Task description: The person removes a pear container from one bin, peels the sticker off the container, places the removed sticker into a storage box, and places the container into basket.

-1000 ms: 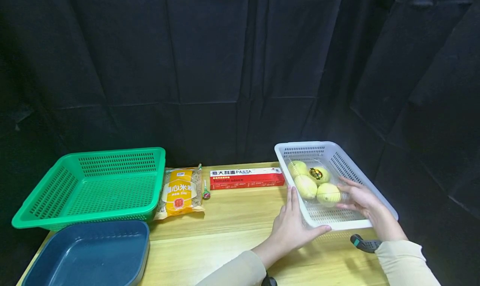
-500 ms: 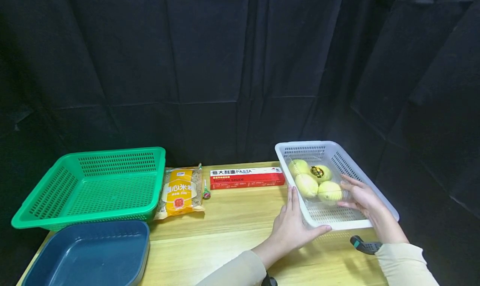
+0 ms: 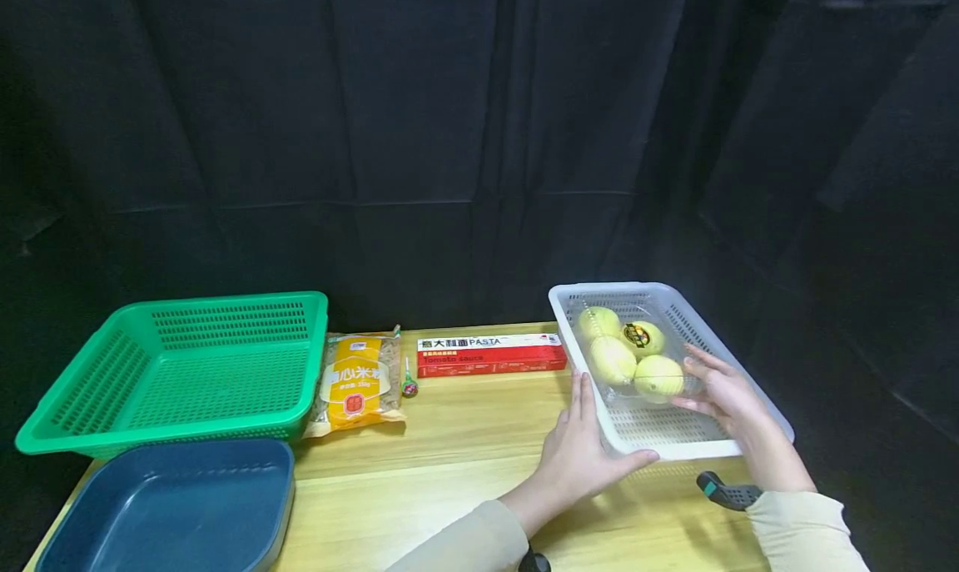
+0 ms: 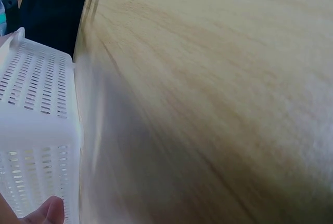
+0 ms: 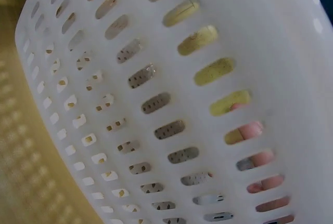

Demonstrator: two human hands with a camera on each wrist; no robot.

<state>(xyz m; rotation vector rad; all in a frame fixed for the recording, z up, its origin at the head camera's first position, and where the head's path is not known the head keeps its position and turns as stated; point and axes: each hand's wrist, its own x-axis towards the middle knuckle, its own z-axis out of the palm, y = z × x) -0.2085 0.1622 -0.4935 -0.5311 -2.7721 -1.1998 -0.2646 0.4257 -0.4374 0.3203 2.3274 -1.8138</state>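
A white perforated basket (image 3: 700,449) stands at the right of the table. Inside it lies a clear plastic pack of yellow-green fruit (image 3: 613,360), with a dark round sticker on one fruit. My right hand (image 3: 722,397) reaches into the basket and grips the near right side of this pack, thumb below and fingers above. In the right wrist view, fingers (image 5: 266,182) and fruit show through the slots of the basket wall. My left hand (image 3: 580,455) rests against the basket's near left corner, straight fingers along the left side and thumb along the front rim.
A red and white pasta box (image 3: 490,355) lies left of the basket. Beside it are a lollipop (image 3: 409,386) and an orange-labelled bag of rice noodles (image 3: 357,385). A green basket (image 3: 225,376) and a dark blue tub (image 3: 180,493) stand at the left.
The fruit pack has shifted slightly away from me and to the right inside the basket, with my right hand on it. My left hand has stayed at the corner.
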